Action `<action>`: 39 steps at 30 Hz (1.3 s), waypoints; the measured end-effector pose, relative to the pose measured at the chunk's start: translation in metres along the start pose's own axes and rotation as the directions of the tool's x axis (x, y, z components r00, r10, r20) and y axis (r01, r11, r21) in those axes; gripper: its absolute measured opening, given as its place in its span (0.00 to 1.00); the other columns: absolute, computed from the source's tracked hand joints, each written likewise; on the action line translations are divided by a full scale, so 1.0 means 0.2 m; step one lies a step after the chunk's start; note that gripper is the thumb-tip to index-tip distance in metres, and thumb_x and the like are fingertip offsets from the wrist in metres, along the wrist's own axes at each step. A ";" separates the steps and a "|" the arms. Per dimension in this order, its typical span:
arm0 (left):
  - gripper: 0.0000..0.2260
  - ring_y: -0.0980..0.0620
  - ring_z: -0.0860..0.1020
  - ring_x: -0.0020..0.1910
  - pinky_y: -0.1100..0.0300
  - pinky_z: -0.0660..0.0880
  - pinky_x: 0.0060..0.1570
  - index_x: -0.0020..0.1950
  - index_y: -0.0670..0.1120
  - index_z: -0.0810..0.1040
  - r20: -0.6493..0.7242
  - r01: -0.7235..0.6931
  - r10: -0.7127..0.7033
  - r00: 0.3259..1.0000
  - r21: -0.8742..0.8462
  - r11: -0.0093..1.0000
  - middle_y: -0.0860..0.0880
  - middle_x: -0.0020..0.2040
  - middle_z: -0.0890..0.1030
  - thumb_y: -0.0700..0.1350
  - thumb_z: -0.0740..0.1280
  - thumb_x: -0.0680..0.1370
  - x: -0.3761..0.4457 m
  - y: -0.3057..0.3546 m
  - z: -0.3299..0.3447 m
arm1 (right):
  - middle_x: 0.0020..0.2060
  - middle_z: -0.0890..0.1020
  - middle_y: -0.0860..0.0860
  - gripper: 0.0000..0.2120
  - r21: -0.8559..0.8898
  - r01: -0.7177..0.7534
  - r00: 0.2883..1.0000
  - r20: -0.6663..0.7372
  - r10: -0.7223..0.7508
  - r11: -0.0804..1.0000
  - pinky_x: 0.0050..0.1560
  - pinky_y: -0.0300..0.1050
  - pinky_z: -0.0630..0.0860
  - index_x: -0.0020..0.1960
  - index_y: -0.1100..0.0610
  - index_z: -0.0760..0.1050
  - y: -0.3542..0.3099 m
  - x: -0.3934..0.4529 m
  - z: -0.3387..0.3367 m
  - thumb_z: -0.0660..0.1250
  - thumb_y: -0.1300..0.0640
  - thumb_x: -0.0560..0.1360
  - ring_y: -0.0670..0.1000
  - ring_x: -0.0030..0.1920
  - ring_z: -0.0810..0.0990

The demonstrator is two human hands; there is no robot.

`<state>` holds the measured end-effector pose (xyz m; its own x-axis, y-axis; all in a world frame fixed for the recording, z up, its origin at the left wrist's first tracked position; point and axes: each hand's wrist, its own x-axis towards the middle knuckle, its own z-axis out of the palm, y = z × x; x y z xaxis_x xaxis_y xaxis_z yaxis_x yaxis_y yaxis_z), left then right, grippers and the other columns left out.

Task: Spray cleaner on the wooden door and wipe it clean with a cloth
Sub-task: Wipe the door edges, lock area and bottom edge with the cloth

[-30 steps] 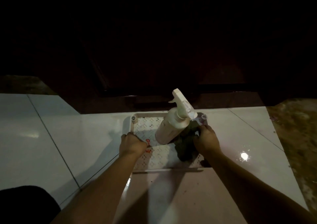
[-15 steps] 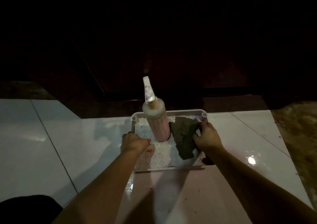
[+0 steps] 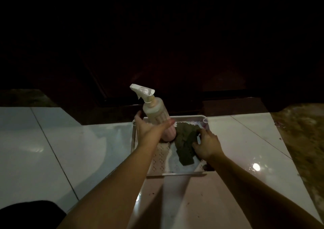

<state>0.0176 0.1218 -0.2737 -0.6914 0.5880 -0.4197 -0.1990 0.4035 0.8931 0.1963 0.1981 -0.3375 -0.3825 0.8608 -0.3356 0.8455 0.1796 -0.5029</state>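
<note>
Spray bottle (image 3: 158,116) left of cloth (image 3: 185,145) in tray (image 3: 185,173) on floor (image 3: 52,149), door (image 3: 175,53) behind.

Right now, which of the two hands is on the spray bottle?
The left hand: its grip wraps the spray bottle, while the right hand grips the green cloth.

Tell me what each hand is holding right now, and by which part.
The left hand grips the spray bottle around the middle of its body, below the trigger head. The right hand pinches the green cloth at its right edge, in the tray.
</note>
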 end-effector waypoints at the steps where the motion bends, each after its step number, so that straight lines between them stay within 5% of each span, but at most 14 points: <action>1: 0.46 0.47 0.72 0.64 0.45 0.72 0.62 0.72 0.52 0.59 -0.012 -0.024 0.024 1.000 -0.037 0.999 0.49 0.67 0.71 0.48 0.82 0.61 0.01 0.05 0.03 | 0.65 0.74 0.52 0.22 -0.034 0.009 1.000 0.004 -0.009 0.999 0.74 0.58 0.58 0.69 0.51 0.67 0.00 0.00 0.00 0.66 0.50 0.76 0.55 0.66 0.71; 3: 0.36 0.48 0.75 0.61 0.48 0.73 0.62 0.65 0.51 0.65 -0.061 -0.069 0.066 0.996 -0.034 0.997 0.50 0.60 0.76 0.46 0.81 0.64 0.04 0.15 0.09 | 0.67 0.73 0.51 0.23 -0.063 0.037 0.999 0.026 -0.036 0.997 0.76 0.60 0.50 0.70 0.49 0.65 -0.03 0.01 -0.01 0.65 0.48 0.77 0.54 0.70 0.67; 7: 0.25 0.50 0.76 0.54 0.52 0.74 0.58 0.58 0.51 0.68 -0.047 -0.139 0.143 0.989 0.083 0.987 0.53 0.52 0.76 0.42 0.78 0.67 0.06 0.22 0.10 | 0.68 0.71 0.51 0.25 -0.083 0.029 0.999 0.037 -0.026 0.996 0.76 0.61 0.48 0.72 0.49 0.64 -0.06 0.00 -0.03 0.65 0.48 0.77 0.54 0.71 0.65; 10: 0.29 0.53 0.75 0.53 0.55 0.73 0.54 0.63 0.51 0.69 0.029 -0.213 0.211 0.977 0.180 0.960 0.54 0.53 0.76 0.42 0.78 0.67 0.06 0.23 0.03 | 0.67 0.72 0.51 0.24 -0.082 0.007 1.000 0.026 -0.005 0.997 0.75 0.63 0.53 0.72 0.49 0.64 -0.03 0.00 -0.02 0.64 0.48 0.77 0.55 0.69 0.67; 18: 0.28 0.53 0.76 0.52 0.54 0.74 0.55 0.59 0.55 0.69 0.162 -0.269 0.236 0.958 0.224 0.937 0.57 0.48 0.76 0.39 0.78 0.66 0.03 0.15 -0.13 | 0.69 0.71 0.54 0.24 -0.109 -0.025 0.999 0.031 0.029 0.994 0.71 0.56 0.65 0.71 0.54 0.66 0.02 -0.03 0.05 0.66 0.50 0.77 0.56 0.66 0.72; 28: 0.29 0.54 0.77 0.53 0.50 0.76 0.56 0.58 0.53 0.70 0.209 -0.225 0.182 0.961 0.210 0.951 0.53 0.51 0.78 0.37 0.78 0.64 0.05 0.07 -0.20 | 0.71 0.67 0.54 0.26 -0.066 0.013 0.999 -0.034 -0.016 0.998 0.70 0.57 0.66 0.71 0.55 0.64 0.02 0.02 0.05 0.66 0.53 0.76 0.56 0.68 0.70; 32: 0.29 0.54 0.77 0.54 0.56 0.76 0.53 0.58 0.54 0.69 0.240 -0.213 0.165 0.957 0.190 0.958 0.54 0.51 0.77 0.35 0.77 0.65 0.04 0.06 -0.24 | 0.72 0.67 0.54 0.26 -0.071 0.018 1.000 -0.019 -0.020 0.997 0.73 0.60 0.60 0.72 0.55 0.63 0.03 0.03 0.05 0.66 0.52 0.77 0.56 0.71 0.67; 37: 0.33 0.52 0.76 0.57 0.50 0.76 0.58 0.60 0.56 0.68 0.269 -0.183 0.108 0.957 0.270 0.945 0.55 0.54 0.77 0.38 0.79 0.63 0.05 0.03 -0.28 | 0.72 0.67 0.53 0.24 -0.117 -0.012 1.000 0.022 0.015 0.993 0.76 0.58 0.49 0.72 0.55 0.63 0.05 0.03 0.04 0.63 0.52 0.78 0.55 0.73 0.64; 39: 0.35 0.51 0.74 0.59 0.55 0.77 0.52 0.62 0.56 0.67 0.277 -0.162 0.088 0.957 0.256 0.953 0.55 0.56 0.76 0.37 0.80 0.63 0.06 0.02 -0.29 | 0.73 0.67 0.53 0.24 -0.115 -0.018 1.000 0.018 0.020 0.993 0.76 0.58 0.47 0.72 0.55 0.63 0.04 0.03 0.04 0.63 0.52 0.78 0.55 0.74 0.64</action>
<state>-0.0312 0.0891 -0.2661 -0.4865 0.7924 -0.3679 0.1003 0.4690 0.8775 0.1981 0.2010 -0.3508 -0.3718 0.8556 -0.3602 0.8895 0.2174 -0.4019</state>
